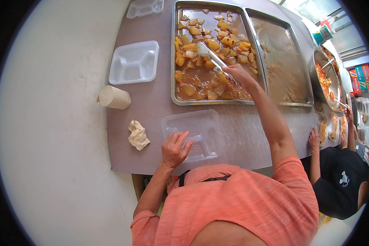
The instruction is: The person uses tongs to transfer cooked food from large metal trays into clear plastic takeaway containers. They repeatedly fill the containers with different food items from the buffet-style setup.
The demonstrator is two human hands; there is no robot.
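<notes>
My right hand (pixel 238 73) grips metal serving tongs (pixel 214 57), their head down among chunks of stewed potato (pixel 213 45) in brown sauce. The stew spreads over a deep steel tray (pixel 173 77). My left hand (pixel 175 148) rests at the near left of a clear compartmented plastic container (pixel 215 135), fingers spread over its edge; it grips nothing. Whether the fingertips touch the plastic I cannot tell. To the right of the stew stands a second steel tray (pixel 283 55) with a thin layer of sauce and a few scraps.
A stack of white compartmented trays (pixel 135 63), a paper roll (pixel 115 97) and crumpled paper (pixel 137 135) lie left. Another clear container (pixel 145 7) sits at the back. On the right, a co-worker (pixel 341 181) holds a utensil at a large metal bowl (pixel 318 66), beside filled containers (pixel 323 129).
</notes>
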